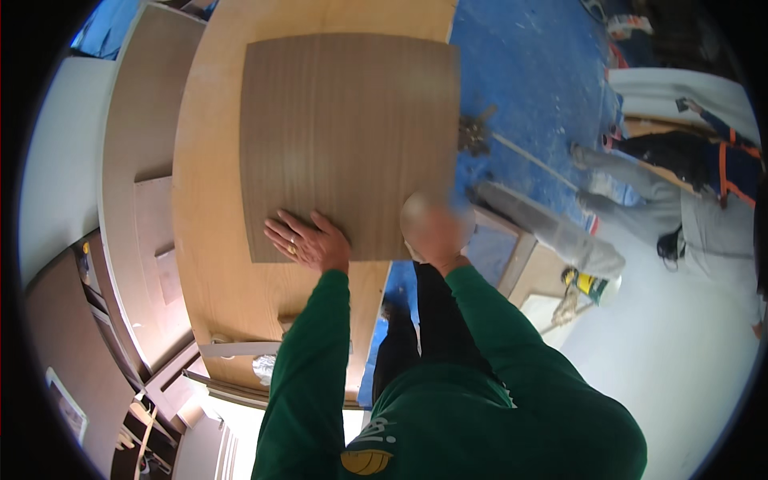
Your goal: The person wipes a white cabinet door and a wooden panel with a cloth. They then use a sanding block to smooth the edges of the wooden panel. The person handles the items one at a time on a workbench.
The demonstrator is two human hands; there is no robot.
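Observation:
A flat brown wood-grain panel (351, 138) lies on a lighter wooden worktop (210, 198), its right side reaching past the worktop's edge. My left hand (309, 243) rests palm down on the panel's near left part, fingers somewhat spread, with rings on it. At the near right corner of the panel, my right hand (441, 234) is blurred. It appears to hold a round, pale, disc-like object (410, 216) against the panel's edge; the blur hides what kind it is and how the fingers grip.
Left of the worktop stand large brown boards (147, 120). A flat strip (240, 349) and crumpled foil (264, 369) lie near my left forearm. Blue sheeting (522, 78) covers the floor, with a pole (534, 157) over it. Two people (648, 174) are at the right.

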